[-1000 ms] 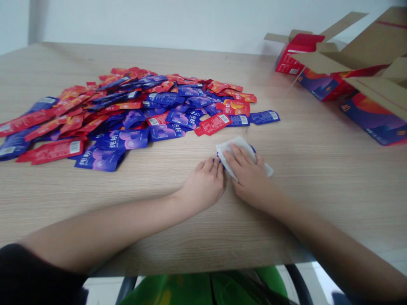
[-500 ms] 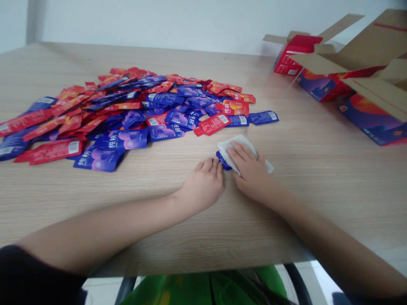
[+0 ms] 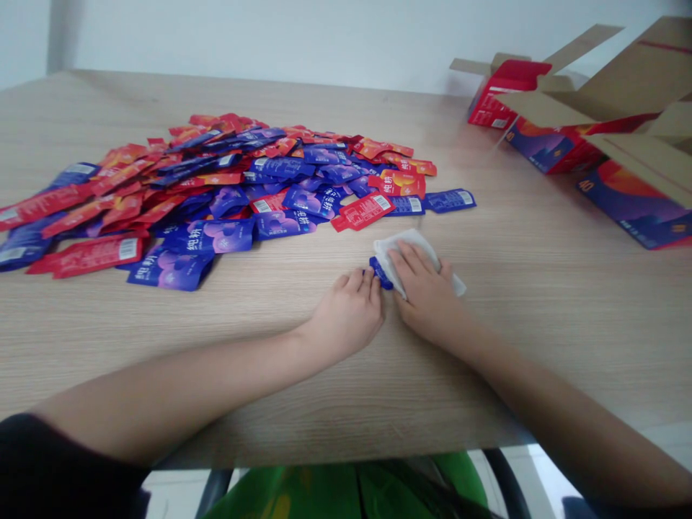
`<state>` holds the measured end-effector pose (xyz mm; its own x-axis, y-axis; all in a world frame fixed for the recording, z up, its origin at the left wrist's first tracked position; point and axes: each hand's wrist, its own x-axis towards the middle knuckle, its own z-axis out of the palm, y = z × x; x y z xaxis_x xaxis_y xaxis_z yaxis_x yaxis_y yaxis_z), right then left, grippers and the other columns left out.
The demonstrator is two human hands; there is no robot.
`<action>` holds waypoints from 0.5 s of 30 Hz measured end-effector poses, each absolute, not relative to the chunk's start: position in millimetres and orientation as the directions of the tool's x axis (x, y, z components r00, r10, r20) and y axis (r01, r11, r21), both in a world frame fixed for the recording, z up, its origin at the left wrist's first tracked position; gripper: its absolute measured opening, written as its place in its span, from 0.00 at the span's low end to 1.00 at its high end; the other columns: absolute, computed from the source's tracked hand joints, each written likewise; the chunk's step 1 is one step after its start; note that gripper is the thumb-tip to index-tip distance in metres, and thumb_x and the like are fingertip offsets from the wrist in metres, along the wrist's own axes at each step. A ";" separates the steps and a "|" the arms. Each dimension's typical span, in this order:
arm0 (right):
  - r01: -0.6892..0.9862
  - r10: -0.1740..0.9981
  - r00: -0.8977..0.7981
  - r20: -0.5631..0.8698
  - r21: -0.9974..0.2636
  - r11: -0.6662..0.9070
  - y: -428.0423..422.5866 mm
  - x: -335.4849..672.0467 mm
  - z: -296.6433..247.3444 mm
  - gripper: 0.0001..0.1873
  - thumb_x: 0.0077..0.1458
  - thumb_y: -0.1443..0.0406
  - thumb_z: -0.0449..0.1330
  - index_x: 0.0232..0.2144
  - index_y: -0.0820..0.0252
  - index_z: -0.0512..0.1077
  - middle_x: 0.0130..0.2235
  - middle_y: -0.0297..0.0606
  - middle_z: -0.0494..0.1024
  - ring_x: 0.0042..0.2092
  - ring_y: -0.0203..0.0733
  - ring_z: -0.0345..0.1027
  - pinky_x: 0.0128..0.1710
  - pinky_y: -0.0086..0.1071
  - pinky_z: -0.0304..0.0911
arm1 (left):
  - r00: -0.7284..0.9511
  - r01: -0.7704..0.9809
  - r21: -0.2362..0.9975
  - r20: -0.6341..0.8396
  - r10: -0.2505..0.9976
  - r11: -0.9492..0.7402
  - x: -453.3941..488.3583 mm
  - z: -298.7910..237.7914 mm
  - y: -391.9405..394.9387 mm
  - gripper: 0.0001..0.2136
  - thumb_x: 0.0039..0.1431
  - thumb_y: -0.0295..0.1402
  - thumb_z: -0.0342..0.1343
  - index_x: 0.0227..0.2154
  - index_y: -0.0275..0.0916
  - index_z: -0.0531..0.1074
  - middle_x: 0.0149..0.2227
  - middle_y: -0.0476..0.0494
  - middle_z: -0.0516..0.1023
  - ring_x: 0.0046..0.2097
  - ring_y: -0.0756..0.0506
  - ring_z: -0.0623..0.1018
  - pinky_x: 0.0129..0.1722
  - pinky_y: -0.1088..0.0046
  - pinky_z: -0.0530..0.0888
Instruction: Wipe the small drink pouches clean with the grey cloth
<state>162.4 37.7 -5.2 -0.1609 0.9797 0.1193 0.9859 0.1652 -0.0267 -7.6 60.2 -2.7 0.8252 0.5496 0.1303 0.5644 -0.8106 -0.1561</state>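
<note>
A blue pouch (image 3: 381, 274) lies on the table in front of me, mostly covered by a folded white cloth (image 3: 415, 238). At the pouch's left end, my left hand (image 3: 350, 310) has its fingers closed on the edge. My right hand (image 3: 427, 292) rests over the cloth and presses it down on the pouch, its fingers curved round the cloth. Further back and left is a heaped pile of flat red-orange pouches (image 3: 363, 211) and blue-purple pouches (image 3: 219, 236), some with barcodes showing.
At the right stand open cardboard boxes with raised flaps: a small red box (image 3: 500, 94) at the back, a blue and red box (image 3: 546, 144), and a nearer blue box (image 3: 627, 202). The wooden table (image 3: 259, 418) ends just before my lap. A pale wall (image 3: 270, 43) rises behind.
The view has shifted very slightly. Both hands keep almost the same place, the left at the pouch's end and the right on the cloth.
</note>
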 end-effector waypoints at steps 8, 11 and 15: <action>0.974 0.980 -0.174 0.100 -0.128 0.186 39.1 171.8 -3.2 0.31 0.61 0.63 0.44 0.65 0.66 0.58 0.69 0.46 0.55 0.69 0.51 0.47 0.62 0.58 0.46 | 0.823 0.568 -0.145 0.136 0.552 -0.810 -7.8 -3.5 60.8 0.20 0.66 0.31 0.48 0.53 0.20 0.70 0.55 0.23 0.74 0.55 0.34 0.73 0.47 0.60 0.73; 0.991 0.993 -0.026 0.113 -0.126 0.041 47.0 186.6 -4.2 0.31 0.62 0.63 0.43 0.65 0.68 0.57 0.69 0.49 0.54 0.69 0.53 0.47 0.61 0.61 0.47 | 0.823 0.567 -0.161 0.136 0.551 -0.808 -7.9 -6.0 60.3 0.21 0.66 0.31 0.48 0.56 0.19 0.67 0.58 0.22 0.71 0.57 0.33 0.73 0.49 0.59 0.72; 0.993 0.987 -0.085 0.133 -0.075 0.096 42.9 172.7 -6.0 0.31 0.62 0.63 0.44 0.65 0.70 0.57 0.69 0.52 0.54 0.69 0.55 0.47 0.60 0.63 0.47 | 0.821 0.570 -0.151 0.132 0.555 -0.807 -7.5 -4.4 60.1 0.21 0.66 0.31 0.48 0.55 0.19 0.68 0.58 0.22 0.71 0.57 0.33 0.73 0.49 0.59 0.73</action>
